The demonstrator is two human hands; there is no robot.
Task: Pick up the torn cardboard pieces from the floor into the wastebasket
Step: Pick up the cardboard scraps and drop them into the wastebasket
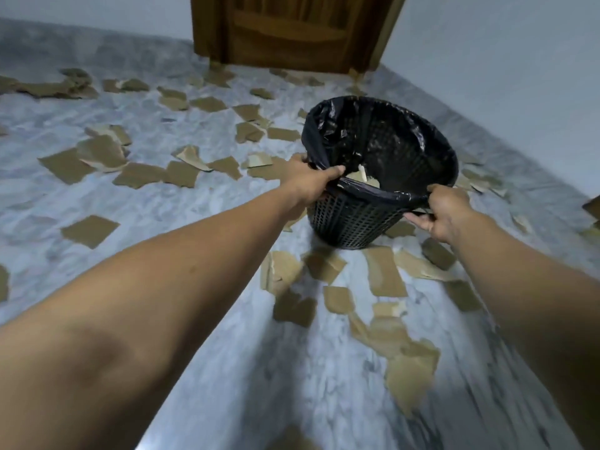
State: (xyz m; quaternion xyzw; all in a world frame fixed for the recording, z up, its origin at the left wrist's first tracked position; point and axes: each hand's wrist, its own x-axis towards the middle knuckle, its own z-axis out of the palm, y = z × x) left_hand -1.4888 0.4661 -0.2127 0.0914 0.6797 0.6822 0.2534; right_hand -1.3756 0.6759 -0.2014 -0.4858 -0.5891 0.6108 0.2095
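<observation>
Grey marble floor runs to a far wooden door, strewn left to right with torn cardboard pieces. Left hand curls around the near-left rim of the black wastebasket, pinching its bin liner. Right hand grips the near-right rim. A few scraps lie inside the wastebasket.
</observation>
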